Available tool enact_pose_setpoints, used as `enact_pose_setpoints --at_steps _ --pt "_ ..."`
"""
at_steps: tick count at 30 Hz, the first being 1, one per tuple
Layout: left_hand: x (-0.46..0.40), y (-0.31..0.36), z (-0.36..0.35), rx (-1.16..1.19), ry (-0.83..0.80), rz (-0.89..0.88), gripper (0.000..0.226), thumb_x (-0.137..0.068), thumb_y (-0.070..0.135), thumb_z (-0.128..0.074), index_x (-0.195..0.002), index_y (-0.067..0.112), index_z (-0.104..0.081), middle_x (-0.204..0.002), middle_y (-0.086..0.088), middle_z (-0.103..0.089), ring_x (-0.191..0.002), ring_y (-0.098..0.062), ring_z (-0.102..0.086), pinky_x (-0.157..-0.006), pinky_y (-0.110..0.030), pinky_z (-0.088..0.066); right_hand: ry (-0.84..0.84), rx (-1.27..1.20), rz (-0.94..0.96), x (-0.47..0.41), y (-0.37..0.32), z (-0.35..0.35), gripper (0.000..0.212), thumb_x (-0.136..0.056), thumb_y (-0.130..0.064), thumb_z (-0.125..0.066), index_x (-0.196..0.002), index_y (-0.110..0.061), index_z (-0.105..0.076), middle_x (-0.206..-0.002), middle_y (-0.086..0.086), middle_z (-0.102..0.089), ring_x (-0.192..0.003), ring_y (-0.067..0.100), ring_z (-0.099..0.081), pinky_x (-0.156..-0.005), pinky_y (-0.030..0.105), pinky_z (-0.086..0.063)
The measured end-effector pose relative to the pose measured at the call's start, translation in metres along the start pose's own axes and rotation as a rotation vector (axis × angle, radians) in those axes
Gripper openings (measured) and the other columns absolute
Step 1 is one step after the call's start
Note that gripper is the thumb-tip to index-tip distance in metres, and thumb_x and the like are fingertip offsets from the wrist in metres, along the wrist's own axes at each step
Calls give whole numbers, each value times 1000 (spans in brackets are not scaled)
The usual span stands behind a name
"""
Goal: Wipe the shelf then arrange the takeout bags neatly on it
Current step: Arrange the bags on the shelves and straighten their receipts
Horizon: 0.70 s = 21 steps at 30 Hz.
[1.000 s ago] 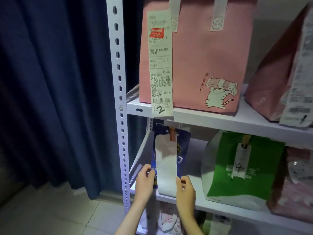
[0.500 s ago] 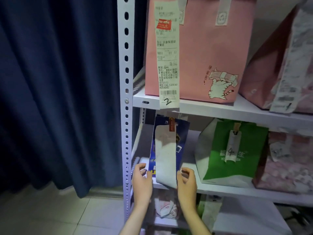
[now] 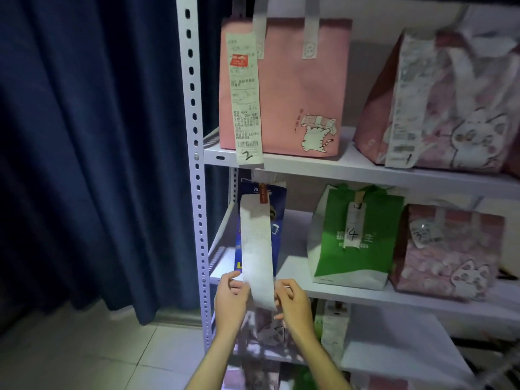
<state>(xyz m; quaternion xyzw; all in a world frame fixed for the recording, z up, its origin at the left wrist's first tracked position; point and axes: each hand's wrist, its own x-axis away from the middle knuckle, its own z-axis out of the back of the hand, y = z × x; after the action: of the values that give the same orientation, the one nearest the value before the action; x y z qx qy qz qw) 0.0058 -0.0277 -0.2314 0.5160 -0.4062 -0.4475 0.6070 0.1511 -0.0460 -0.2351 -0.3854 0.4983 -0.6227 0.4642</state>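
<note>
Here, bag: tall dark-blue paper takeout bag [image 3: 277,218] upright at middle white metal shelf's [image 3: 351,295] left end.
Left hand [image 3: 231,301]: fingers curled, pinching long white receipt [image 3: 257,249].
Right hand [image 3: 294,302]: pinching receipt's other edge.

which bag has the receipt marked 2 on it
The plain pink bag with the cat print, at the left end of the upper shelf. Its long receipt ends in a handwritten 2; the green bag below shows 4.
</note>
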Motion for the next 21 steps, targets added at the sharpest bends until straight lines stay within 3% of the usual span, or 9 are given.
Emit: enact_pose_setpoints --at_steps 3,5,8,13,17,21 --pt "29 7 -3 -71 166 -8 17 -90 13 -66 -104 23 -61 -98 -3 -67 -84 -14 -62 -60 -21 -41 -27 25 -8 20 3 27 12 -102 -28 -57 -98 -21 -66 -87 0 -74 -72 16 -67 -58 29 -56" --pt "54 15 -5 -79 231 -30 11 -91 15 -66 -98 23 -61 -93 1 -66 -83 -13 -61 -59 -22 -41 -38 44 12 34 7 49 12 -102 -29 -58 -99 -21 -67 -88 -1 -75 -74 17 -70 -64 35 -60" --pt "84 26 -10 -52 177 -99 9 -91 17 -69 -93 25 -65 -89 6 -70 -86 -15 -66 -67 -24 -49 -51 70 43 54 6 83 11 -102 -31 -58 -96 -26 -67 -87 -5 -75 -72 11 -71 -70 39 -61" --pt "114 54 -23 -61 57 -206 5 -94 20 -71 -98 19 -69 -100 2 -73 -94 -14 -68 -79 -27 -59 -35 88 102 78 -13 133 11 -102 -29 -58 -96 -27 -67 -90 -4 -74 -75 13 -71 -65 32 -61" --pt "134 90 -32 -68 16 -290 2 -94 16 -68 -93 18 -69 -95 5 -73 -92 -12 -68 -76 -23 -56 -43 132 196 90 -42 166 12 -102 -27 -58 -98 -24 -69 -90 -6 -74 -75 14 -72 -61 24 -60" --pt "142 127 -39 -83 10 -350 9 -95 16 -67 -89 23 -68 -90 7 -73 -87 -12 -68 -77 -28 -58 -51 152 272 95 -75 191 14 -102 -23 -56 -100 -22 -70 -94 -8 -73 -76 13 -71 -57 18 -53"
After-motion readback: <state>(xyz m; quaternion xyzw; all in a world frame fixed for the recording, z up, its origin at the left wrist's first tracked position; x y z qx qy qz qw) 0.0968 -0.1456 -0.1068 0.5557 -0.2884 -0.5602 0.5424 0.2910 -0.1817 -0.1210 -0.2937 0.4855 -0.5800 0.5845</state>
